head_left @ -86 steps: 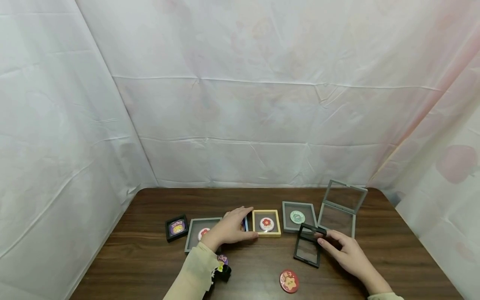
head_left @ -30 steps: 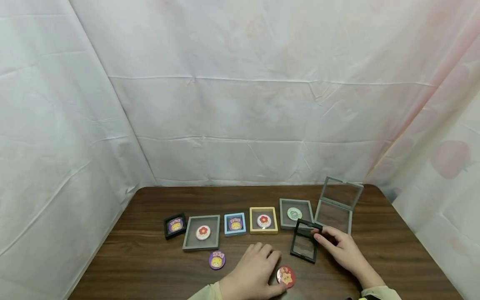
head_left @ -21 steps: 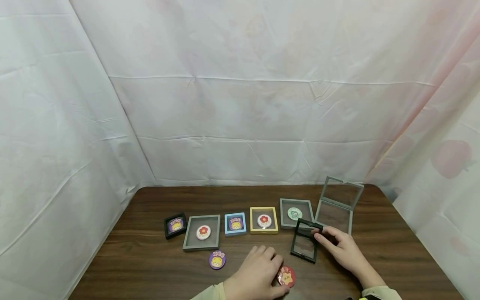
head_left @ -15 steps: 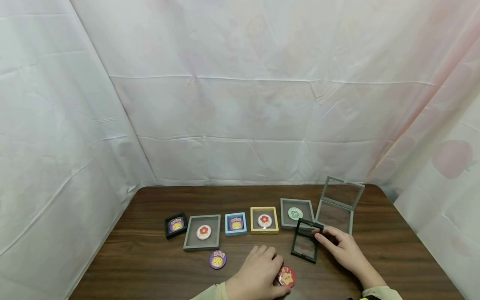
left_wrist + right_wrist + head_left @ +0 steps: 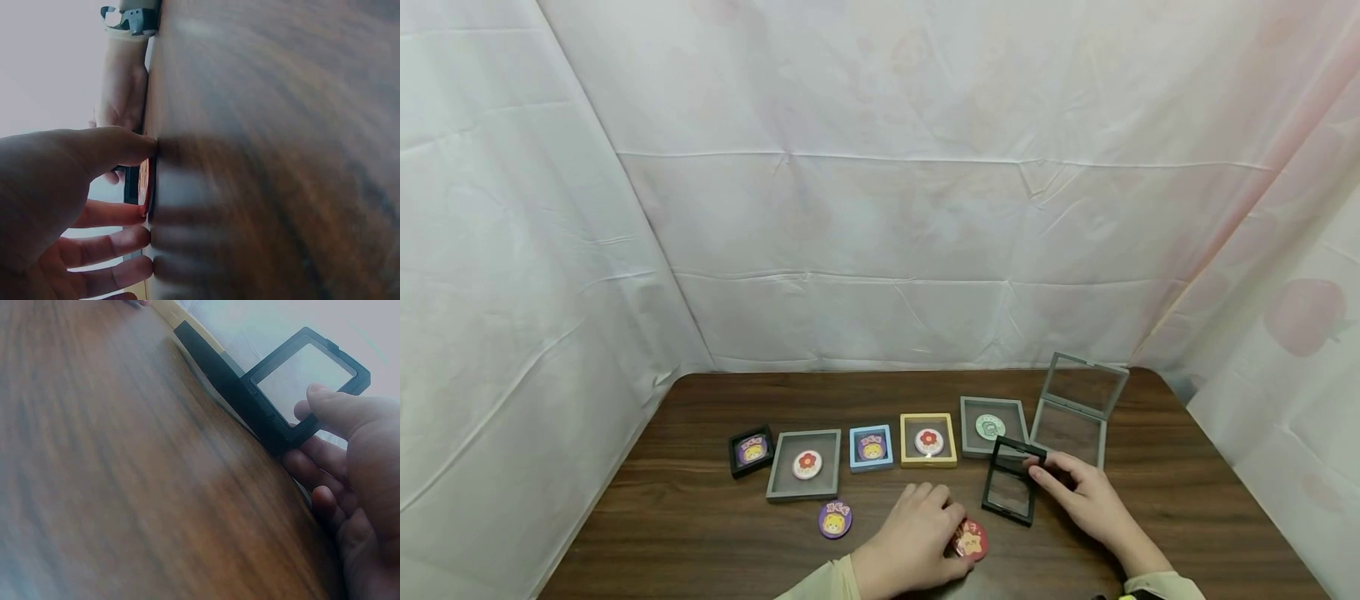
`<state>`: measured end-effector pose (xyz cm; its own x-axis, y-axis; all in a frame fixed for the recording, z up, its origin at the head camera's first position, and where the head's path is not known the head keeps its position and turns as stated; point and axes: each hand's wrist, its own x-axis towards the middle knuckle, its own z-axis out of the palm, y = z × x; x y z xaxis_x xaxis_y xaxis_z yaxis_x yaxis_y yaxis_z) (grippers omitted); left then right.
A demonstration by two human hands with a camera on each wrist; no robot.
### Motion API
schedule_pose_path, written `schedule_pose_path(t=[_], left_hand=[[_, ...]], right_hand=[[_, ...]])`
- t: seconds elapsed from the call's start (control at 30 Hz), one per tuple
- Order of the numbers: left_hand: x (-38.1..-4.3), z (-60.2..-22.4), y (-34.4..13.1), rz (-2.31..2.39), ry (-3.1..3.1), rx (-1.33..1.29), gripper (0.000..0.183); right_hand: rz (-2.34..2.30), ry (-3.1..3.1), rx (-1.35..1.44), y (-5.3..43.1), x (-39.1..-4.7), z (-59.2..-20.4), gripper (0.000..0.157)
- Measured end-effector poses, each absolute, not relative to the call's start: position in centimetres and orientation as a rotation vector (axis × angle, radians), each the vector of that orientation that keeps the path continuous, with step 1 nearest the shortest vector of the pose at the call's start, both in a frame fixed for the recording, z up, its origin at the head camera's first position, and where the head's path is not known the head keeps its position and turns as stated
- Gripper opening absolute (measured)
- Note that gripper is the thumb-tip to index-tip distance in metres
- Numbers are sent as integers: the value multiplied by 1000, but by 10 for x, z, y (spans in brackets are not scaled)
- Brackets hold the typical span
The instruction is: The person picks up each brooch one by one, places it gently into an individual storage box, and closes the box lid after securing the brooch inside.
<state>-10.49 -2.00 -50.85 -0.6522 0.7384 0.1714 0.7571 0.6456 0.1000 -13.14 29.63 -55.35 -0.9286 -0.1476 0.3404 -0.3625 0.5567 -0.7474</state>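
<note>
My left hand (image 5: 917, 537) pinches a round red badge with a star face (image 5: 972, 540) between thumb and index finger. In the left wrist view the badge (image 5: 144, 181) appears edge-on, close to the tabletop, its far side between the fingertips. With thumb and fingers my right hand (image 5: 1086, 500) grips the raised lid of a small black display case (image 5: 1009, 493). The right wrist view has this black case (image 5: 294, 381) hinged open, its clear film bare and the thumb over the lid's edge.
Beyond the hands stand a black case (image 5: 751, 451), a grey case (image 5: 803, 492), a blue case (image 5: 871, 451), a yellow case (image 5: 928, 463) and another grey case (image 5: 992, 408), each holding a badge. An opened grey case (image 5: 1078, 408) is at right. A purple bear badge (image 5: 835, 519) lies loose.
My left hand left the row of cases and came down to the red badge. Since half a second ago the badge has shifted slightly away from me in its grasp. My right hand stays on the black case.
</note>
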Motion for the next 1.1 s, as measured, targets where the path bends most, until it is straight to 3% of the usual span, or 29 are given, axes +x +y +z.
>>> schedule_pose_path(t=[0.57,1.1], left_hand=[[-112,-513,-17,-304,-2664,-1268,40],[-145,-507,-15,-675,-2688,-1266,33]], right_hand=[[1299,-2538,445,297,-132,-555,16],[1301,-2544,431,297,-131,-554,16]])
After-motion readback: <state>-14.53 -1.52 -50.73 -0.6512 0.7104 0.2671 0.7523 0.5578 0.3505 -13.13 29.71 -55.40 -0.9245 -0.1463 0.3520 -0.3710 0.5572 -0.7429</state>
